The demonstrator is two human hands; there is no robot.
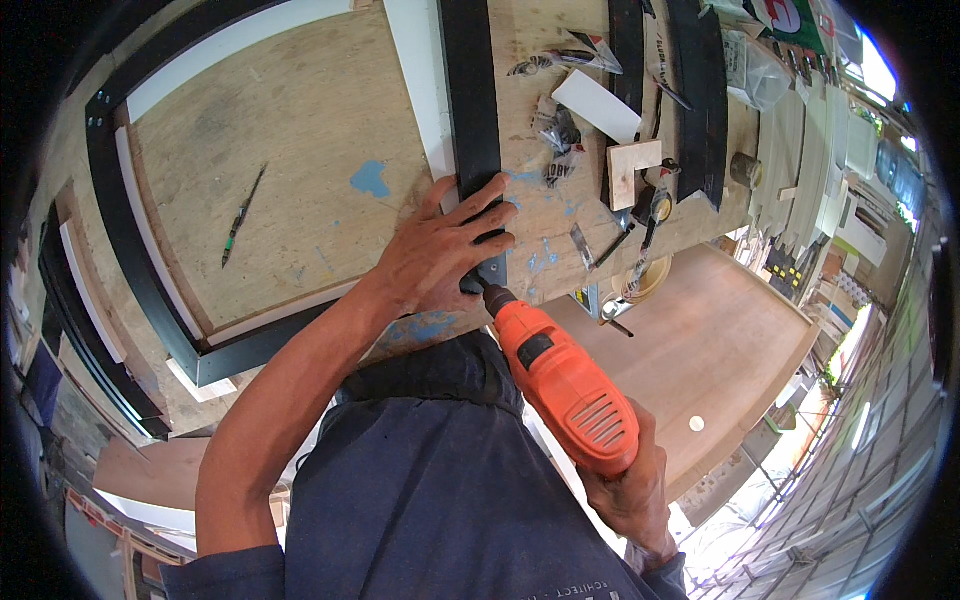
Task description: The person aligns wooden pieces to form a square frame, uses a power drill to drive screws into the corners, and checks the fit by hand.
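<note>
My right hand (637, 492) is closed around the handle of an orange power drill (572, 388). The drill's dark chuck points up and to the left, at the near right corner of a black frame (472, 105). Over that same bar lies my left hand (432, 252), its fingers curled across the top and holding it against the workbench (310, 120). Just beside the left fingertips, the drill's tip meets the bar's end; the exact contact point is too small to make out. Inside the frame, a thin pen-like tool (243, 220) with a green part lies on the wood.
Right of the frame are crumpled plastic wrappers (560, 135), a white rectangular piece (597, 106), an L-shaped wooden block (632, 165) and black strips (702, 110). A brown wooden panel (700, 360) lies lower right. Another black frame piece (95, 330) is at the left.
</note>
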